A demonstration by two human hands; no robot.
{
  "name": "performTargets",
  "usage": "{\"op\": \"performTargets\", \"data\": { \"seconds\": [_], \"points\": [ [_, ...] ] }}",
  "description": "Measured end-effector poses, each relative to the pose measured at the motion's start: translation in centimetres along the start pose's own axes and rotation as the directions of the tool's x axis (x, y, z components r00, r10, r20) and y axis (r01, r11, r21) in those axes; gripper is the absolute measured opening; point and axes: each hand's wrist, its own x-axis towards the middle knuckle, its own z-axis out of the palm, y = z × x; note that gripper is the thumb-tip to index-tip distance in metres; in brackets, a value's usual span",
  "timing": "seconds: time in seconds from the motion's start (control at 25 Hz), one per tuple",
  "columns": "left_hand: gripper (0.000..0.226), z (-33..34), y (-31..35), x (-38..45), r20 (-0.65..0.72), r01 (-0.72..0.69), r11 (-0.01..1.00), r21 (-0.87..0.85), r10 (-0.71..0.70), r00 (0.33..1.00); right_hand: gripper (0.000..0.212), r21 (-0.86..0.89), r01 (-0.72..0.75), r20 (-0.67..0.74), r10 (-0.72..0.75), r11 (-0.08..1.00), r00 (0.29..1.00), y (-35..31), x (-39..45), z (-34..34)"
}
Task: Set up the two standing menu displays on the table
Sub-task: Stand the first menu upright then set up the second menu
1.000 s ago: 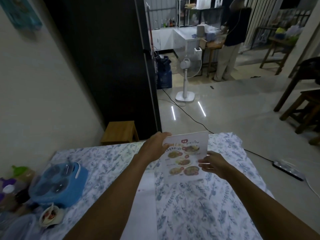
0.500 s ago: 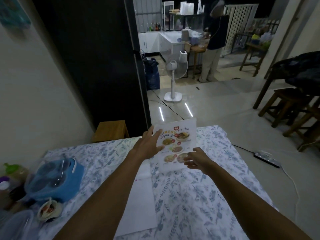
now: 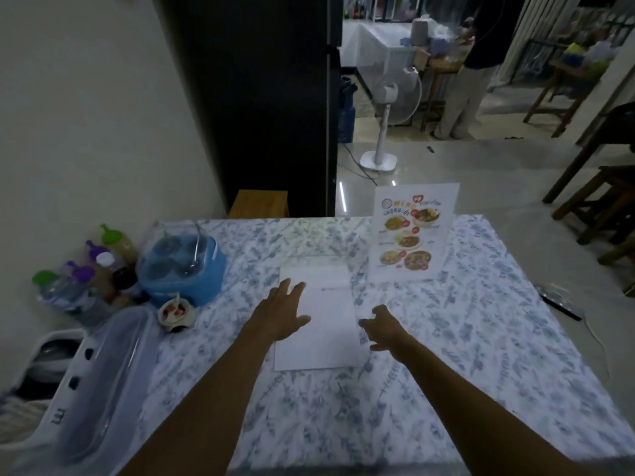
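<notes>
One menu display (image 3: 410, 233) with food pictures stands upright at the far right of the table (image 3: 481, 338), free of both hands. A second display (image 3: 326, 324) lies flat in the middle, white side up. My left hand (image 3: 280, 314) rests on its left part with fingers spread. Just off its right edge hovers my right hand (image 3: 383, 326), fingers apart and holding nothing.
A blue lidded condiment caddy (image 3: 182, 266), several bottles (image 3: 86, 269), a small cup (image 3: 175, 312) and a clear-lidded tray (image 3: 103, 372) crowd the table's left side. Beyond the table are a wooden stool (image 3: 259, 202), a standing fan (image 3: 386, 108), and a person (image 3: 467, 70).
Both hands let go of the pictured menu display, which now stands on its own, and drew back to the flat display. The camera tilted down.
</notes>
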Motion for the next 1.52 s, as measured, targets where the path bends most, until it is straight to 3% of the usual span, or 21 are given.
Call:
{"op": "performTargets", "data": {
  "seconds": [0.12,0.4,0.52,0.68,0.88,1.04,1.24,1.4,1.52],
  "points": [
    [0.082,3.5,-4.0,-0.9,0.059,0.091,0.996,-0.005,-0.09,0.994,0.06,-0.085,-0.03,-0.02,0.029,0.996,0.999,1.6,1.7,2.4],
    [0.09,10.7,-5.6,-0.7,0.174,0.251,0.933,-0.257,-0.211,0.962,0.049,-0.399,-0.048,-0.134,-0.007,0.916,0.991,3.8,4.2,6.1],
    [0.085,11.7,-5.1,-0.5,0.061,0.267,0.913,-0.308,-0.261,0.963,0.05,-0.353,-0.048,-0.152,-0.007,0.934,0.988,4.3,4.7,6.8],
    [0.074,10.8,-5.7,-0.4,0.018,0.287,0.835,-0.47,-0.316,0.948,0.042,-0.188,-0.042,-0.157,0.012,0.981,0.988,4.5,4.1,6.1],
    [0.037,7.2,-6.3,-2.2,-0.104,0.255,0.817,-0.517,-0.356,0.929,0.054,-0.067,0.104,-0.116,-0.111,0.992,0.987,3.6,1.3,4.2],
    [0.031,4.3,-7.8,-4.2,-0.14,0.104,0.762,-0.639,-0.247,0.959,0.05,0.014,0.145,0.056,-0.145,0.989,0.988,2.0,-1.8,1.3],
    [0.035,0.0,-8.3,-7.4,-0.093,-0.033,0.665,-0.746,-0.054,0.994,0.022,0.118,0.215,0.067,-0.224,0.969,0.972,-0.3,-6.2,-2.1],
    [0.017,-3.7,-7.4,-7.9,-0.159,-0.116,0.702,-0.703,0.004,0.987,0.016,0.082,0.302,0.066,-0.308,0.95,0.949,-2.3,-6.6,-3.5],
    [0.005,-6.4,-6.9,-6.6,-0.269,-0.194,0.798,-0.57,0.042,0.962,0.018,-0.031,0.413,-0.017,-0.414,0.91,0.91,-4.6,-5.1,-4.1]
  ]
}}
